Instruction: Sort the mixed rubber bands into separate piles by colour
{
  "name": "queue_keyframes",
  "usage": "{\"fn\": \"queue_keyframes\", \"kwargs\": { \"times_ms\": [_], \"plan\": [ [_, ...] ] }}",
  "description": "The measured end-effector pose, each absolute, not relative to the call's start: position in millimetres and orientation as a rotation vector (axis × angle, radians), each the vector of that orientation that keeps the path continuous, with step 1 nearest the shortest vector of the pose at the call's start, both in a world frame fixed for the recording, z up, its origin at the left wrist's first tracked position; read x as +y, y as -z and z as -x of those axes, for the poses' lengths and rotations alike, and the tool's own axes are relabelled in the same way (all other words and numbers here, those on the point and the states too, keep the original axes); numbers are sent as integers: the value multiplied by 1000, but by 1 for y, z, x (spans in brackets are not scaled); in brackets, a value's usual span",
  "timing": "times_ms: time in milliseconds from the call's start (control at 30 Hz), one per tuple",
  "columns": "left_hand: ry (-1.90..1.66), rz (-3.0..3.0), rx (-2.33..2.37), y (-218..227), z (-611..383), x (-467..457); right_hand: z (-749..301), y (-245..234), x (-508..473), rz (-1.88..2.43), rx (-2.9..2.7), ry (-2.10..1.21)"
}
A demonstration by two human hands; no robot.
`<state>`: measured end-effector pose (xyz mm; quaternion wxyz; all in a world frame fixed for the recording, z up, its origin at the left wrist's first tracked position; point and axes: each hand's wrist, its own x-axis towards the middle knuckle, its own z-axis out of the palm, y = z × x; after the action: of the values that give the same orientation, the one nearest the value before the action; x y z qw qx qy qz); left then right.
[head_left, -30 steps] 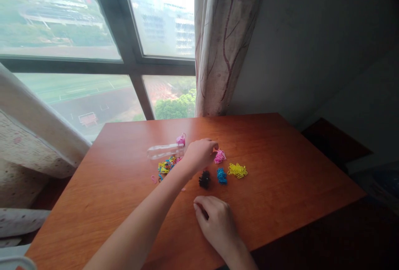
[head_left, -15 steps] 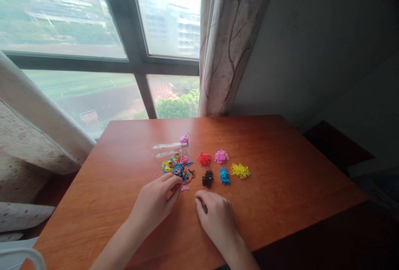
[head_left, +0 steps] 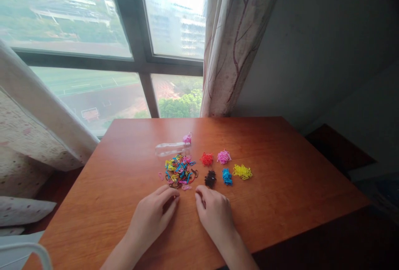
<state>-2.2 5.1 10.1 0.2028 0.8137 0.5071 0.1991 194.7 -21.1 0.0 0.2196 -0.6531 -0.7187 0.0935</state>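
My left hand (head_left: 157, 210) is just in front of a mixed pile of small coloured rubber bands (head_left: 179, 170). Its thumb and fingertips are drawn together; whatever they hold, if anything, is too small to name. My right hand (head_left: 215, 208) rests on the table with its fingers curled in, and what is inside is hidden. Beyond it lie sorted heaps: black bands (head_left: 210, 178), blue bands (head_left: 227, 177), yellow bands (head_left: 242, 172), red bands (head_left: 206, 159) and pink bands (head_left: 223, 157). A loose pink band (head_left: 186, 187) sits between my hands and the mixed pile.
A clear plastic bottle-like container (head_left: 170, 149) lies on its side behind the mixed pile, a pink piece (head_left: 187, 138) by its right end. The wooden table (head_left: 296, 178) reaches the window. Curtains (head_left: 230, 45) hang at both sides; a white curved rail (head_left: 28, 248) is at lower left.
My left hand has drawn back from the mixed pile towards me, uncovering its front edge. My right hand has stayed nearly in place. The whole view has shifted slightly.
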Motion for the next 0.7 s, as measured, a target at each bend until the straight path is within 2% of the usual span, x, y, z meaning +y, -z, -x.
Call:
{"fn": "queue_keyframes", "kwargs": {
  "times_ms": [700],
  "plan": [
    [-476, -2276, 1415, -15, -2, 6, -164, -16, 13, 1992, -1935, -263]
  ]
}}
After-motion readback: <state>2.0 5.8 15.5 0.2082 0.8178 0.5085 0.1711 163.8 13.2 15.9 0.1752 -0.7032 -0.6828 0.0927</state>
